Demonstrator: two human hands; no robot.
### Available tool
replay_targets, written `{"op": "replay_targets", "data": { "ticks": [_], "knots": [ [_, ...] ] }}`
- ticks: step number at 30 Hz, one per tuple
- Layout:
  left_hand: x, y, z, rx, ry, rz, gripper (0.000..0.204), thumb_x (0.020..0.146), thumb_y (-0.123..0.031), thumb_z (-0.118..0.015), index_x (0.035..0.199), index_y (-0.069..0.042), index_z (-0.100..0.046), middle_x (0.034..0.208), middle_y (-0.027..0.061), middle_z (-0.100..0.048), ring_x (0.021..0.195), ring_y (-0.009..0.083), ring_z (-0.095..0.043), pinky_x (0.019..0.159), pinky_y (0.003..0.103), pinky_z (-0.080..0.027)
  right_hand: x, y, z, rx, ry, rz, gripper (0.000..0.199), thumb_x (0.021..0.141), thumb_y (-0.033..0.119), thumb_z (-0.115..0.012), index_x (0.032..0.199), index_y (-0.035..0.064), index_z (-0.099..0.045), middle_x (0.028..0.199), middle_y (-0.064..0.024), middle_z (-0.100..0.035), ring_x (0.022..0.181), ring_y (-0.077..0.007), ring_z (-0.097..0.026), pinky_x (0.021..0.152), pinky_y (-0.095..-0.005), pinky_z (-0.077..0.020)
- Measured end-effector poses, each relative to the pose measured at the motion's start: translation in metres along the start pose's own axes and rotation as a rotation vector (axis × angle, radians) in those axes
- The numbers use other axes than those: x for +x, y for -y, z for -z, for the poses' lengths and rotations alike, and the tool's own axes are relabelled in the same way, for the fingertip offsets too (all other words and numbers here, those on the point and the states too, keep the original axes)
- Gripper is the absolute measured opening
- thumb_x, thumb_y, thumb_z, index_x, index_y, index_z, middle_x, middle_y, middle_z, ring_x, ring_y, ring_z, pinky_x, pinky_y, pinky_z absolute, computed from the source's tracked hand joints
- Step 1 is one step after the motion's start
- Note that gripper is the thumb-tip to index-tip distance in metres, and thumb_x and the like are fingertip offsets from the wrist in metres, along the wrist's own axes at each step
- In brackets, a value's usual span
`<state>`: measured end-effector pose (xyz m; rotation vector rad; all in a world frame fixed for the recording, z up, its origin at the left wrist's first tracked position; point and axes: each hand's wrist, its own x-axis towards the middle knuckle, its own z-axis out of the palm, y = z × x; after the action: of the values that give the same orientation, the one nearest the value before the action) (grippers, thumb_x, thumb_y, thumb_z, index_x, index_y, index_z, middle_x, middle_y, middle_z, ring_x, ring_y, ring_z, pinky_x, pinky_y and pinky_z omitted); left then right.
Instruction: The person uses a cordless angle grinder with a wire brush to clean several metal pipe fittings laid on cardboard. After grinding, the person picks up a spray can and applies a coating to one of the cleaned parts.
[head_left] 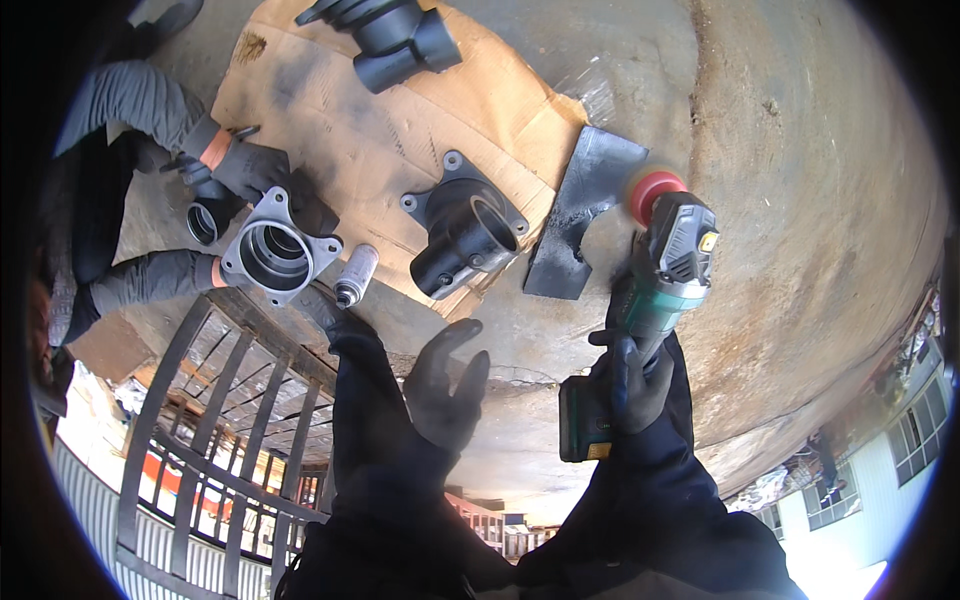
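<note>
My right hand [640, 385], in a dark glove, is wrapped round the grip of a green and black cordless angle grinder [672, 265]. A battery pack [583, 415] sits at its rear end. The grinder's red disc [655, 194] looks blurred and is close to the right edge of a flat black metal plate [572, 215] with a rounded cut-out. My left hand [447, 390], gloved in grey, is held up with its fingers apart and nothing in them. Beyond it a black flanged pipe fitting [468, 232] stands on a flattened cardboard sheet [330, 130].
At the left a co-worker's gloved hand [250, 168] holds a grey flanged housing [275, 247]. A spray can [357, 272] lies by the cardboard's edge. Another black fitting [395, 45] lies at the far end. A dark metal grate [225, 420] stands at the lower left.
</note>
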<state>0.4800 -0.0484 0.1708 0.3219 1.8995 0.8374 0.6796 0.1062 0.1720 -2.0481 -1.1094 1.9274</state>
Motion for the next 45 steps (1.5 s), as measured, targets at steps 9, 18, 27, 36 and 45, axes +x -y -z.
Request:
{"op": "replay_targets", "data": {
  "ticks": [9,18,27,36,45],
  "knots": [
    [0.056,0.01,-0.012,-0.025,-0.226,-0.047,0.042,0.099,0.002,-0.073,0.14,0.002,-0.066,0.134,0.0088,-0.07,0.116,0.0162,-0.068,0.1,0.031,-0.054,0.029,-0.008,0.065,0.252,-0.002,-0.1,0.038,0.115,0.025,-0.054,0.138,-0.0046,-0.059,0.097,-0.0183,-0.078,0.057,-0.0157,-0.067,0.055,-0.0281,-0.0542],
    [0.043,0.045,-0.034,-0.647,-0.228,0.087,0.039,0.107,-0.009,-0.067,0.143,0.005,-0.061,0.136,0.0147,-0.069,0.116,0.0194,-0.068,0.1,0.032,-0.054,0.041,-0.007,0.065,0.243,0.187,-0.22,0.04,0.116,0.034,-0.053,0.134,-0.0015,-0.062,0.091,-0.0176,-0.076,0.055,-0.0173,-0.066,0.052,-0.0301,-0.0546],
    [0.07,-0.016,-0.124,-0.686,0.388,0.711,0.048,0.108,-0.042,-0.068,0.138,-0.005,-0.062,0.106,0.0057,-0.071,0.083,0.0131,-0.067,0.069,0.029,-0.054,0.051,-0.014,0.019,0.443,0.518,-0.541,0.041,0.114,0.042,-0.057,0.122,0.0025,-0.064,0.093,-0.0107,-0.074,0.067,-0.0175,-0.07,0.059,-0.0328,-0.0584],
    [0.106,-0.038,-0.154,-1.123,0.261,0.697,0.062,0.11,-0.057,-0.054,0.131,0.0,-0.065,0.086,0.0105,-0.07,0.055,0.0177,-0.059,0.051,0.033,-0.049,0.109,0.024,0.028,0.249,0.736,-0.714,0.059,0.114,0.059,-0.047,0.122,0.0033,-0.064,0.093,-0.0113,-0.072,0.075,-0.0223,-0.071,0.068,-0.0345,-0.0602],
    [0.116,-0.037,-0.157,-0.868,0.039,0.84,0.051,0.101,-0.053,-0.069,0.12,-0.005,-0.069,0.097,0.0117,-0.069,0.075,0.0232,-0.067,0.063,0.038,-0.052,0.143,0.023,0.023,0.178,0.853,-0.801,0.066,0.111,0.066,-0.046,0.125,0.0031,-0.063,0.094,-0.0154,-0.072,0.074,-0.0262,-0.072,0.068,-0.0399,-0.0634]
  ]
}}
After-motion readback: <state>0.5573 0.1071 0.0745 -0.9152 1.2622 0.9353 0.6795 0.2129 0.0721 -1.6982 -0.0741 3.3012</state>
